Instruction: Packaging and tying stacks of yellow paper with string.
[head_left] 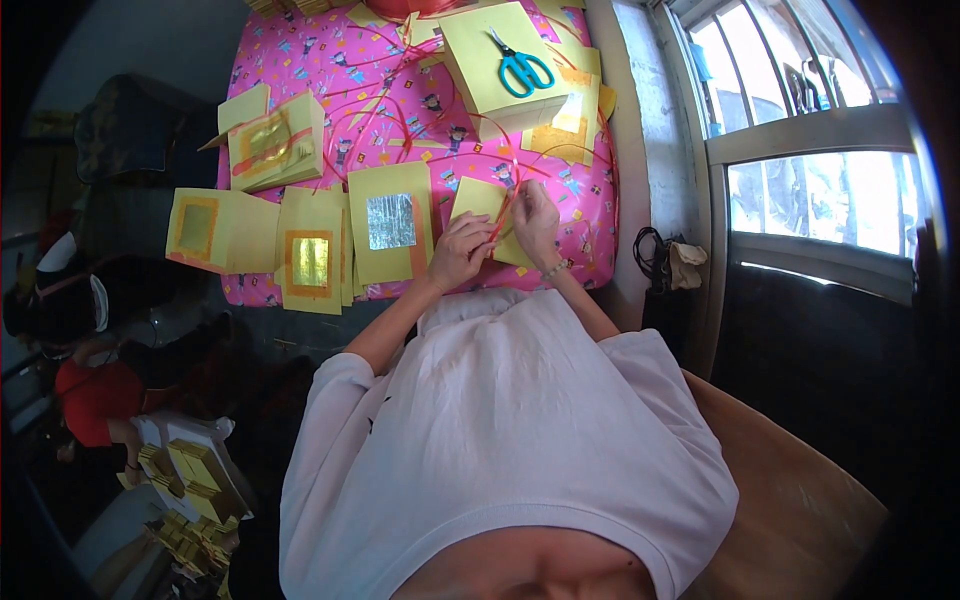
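A small stack of yellow paper (pixel 473 199) lies in front of me on the table, with red ribbon (pixel 507 212) running across it. My left hand (pixel 463 249) rests on the stack's near left part, its fingers closed at the ribbon. On the right, my right hand (pixel 538 218) pinches the same ribbon just above the stack. Loose loops of ribbon trail from there toward the far side. Left of my left hand lies a yellow sheet with a silver foil square (pixel 390 221) and a ribbon strip on it.
Blue-handled scissors (pixel 523 72) lie on a tall yellow paper stack (pixel 490 35) at the far right. More foil-patched paper piles (pixel 311 262) line the left of the pink patterned tablecloth (pixel 378 130). A barred window (pixel 815 190) is on the right; another person in red (pixel 97 402) is at lower left.
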